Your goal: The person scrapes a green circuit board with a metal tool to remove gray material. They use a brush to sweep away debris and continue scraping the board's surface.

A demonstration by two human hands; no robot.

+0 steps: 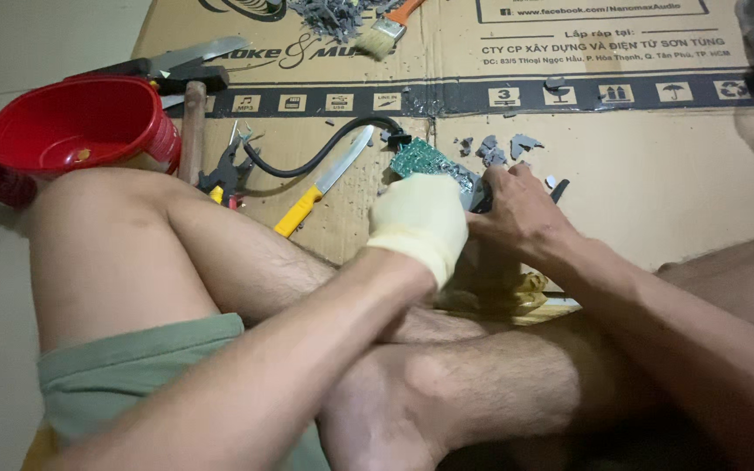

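Observation:
My left hand (419, 222), in a pale yellow glove, is closed around a green circuit board (424, 160) with a black cable (311, 157) running from its far end. My bare right hand (517, 209) grips the same board from the right, with a dark tool tip (558, 190) poking out past its fingers. Both hands work just above my crossed legs, over a flattened cardboard sheet (656, 166). Grey plastic fragments (492, 150) lie just beyond the board.
A yellow-handled knife (320, 185), pliers (224, 174), a wooden-handled hammer (192, 126) and shears (172, 65) lie left of the board. A red plastic bucket (80, 126) stands by my left knee. A paintbrush (386, 30) and a grey debris pile (329, 17) sit at the top.

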